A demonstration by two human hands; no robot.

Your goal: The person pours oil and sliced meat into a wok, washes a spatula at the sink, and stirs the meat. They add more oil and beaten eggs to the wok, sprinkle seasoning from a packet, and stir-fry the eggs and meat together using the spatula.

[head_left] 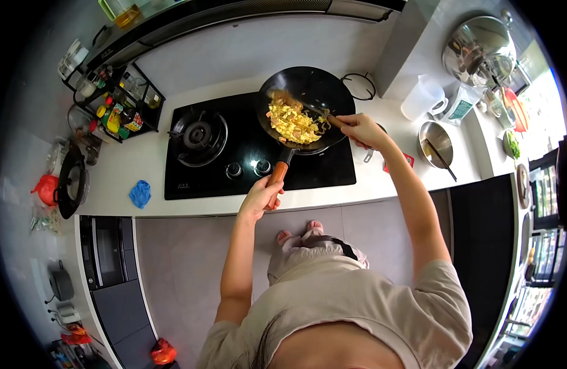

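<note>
My left hand [255, 199] is closed around the orange-brown handle of a black wok [323, 86], which sits tilted on the right burner of the hob. Yellow scrambled egg with small pinkish pieces [297, 125] lies in the wok, mostly on its near left side. In my right hand [362, 131] is the brown handle of a spatula [336, 121]. It reaches into the wok from the right, and its blade is partly hidden by the egg and blurred.
The black gas hob [203, 176] has another burner [199, 133] at left. A blue cloth [139, 194] lies left of it, below a seasoning rack [149, 117]. On the right stand a steel bowl [443, 134] with a utensil in it and a plastic jug [420, 98].
</note>
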